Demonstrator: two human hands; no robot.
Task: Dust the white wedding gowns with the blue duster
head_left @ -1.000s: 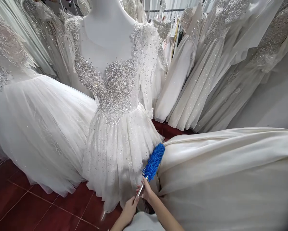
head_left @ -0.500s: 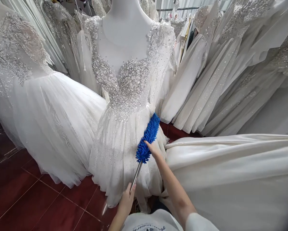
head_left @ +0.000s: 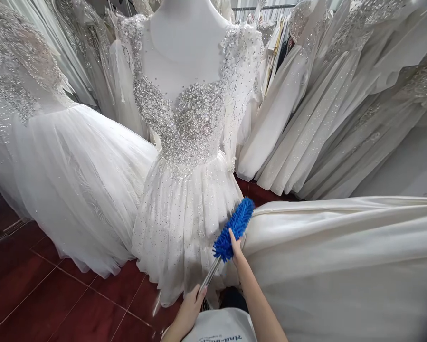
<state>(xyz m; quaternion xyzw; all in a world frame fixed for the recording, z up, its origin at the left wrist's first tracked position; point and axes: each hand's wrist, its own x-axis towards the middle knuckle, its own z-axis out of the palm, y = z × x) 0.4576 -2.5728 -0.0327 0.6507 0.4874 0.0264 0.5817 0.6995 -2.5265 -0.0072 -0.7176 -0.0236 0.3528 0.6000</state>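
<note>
A duster with a fluffy blue head (head_left: pixel 234 228) and a slim metal handle (head_left: pixel 210 275) slants up and to the right in front of a beaded white wedding dress (head_left: pixel 185 199). My left hand (head_left: pixel 192 304) is closed around the lower part of the handle. My right hand (head_left: pixel 236 247) grips the lower half of the blue head from the right side, one digit lying over the bristles and the others hidden behind. The duster's tip is by the right edge of the dress's skirt; whether it touches the fabric I cannot tell.
The dress is on a white mannequin (head_left: pixel 185 42). Another white gown (head_left: pixel 88 171) spreads at left, and a smooth white skirt or cloth (head_left: pixel 341 256) fills the right. Several gowns hang from a rail (head_left: pixel 266 7) behind. Dark red tiles (head_left: pixel 88 308) cover the floor.
The duster has moved down and to the right, away from the dress's waist, with both hands still on it. My left hand has shifted slightly down and right.
</note>
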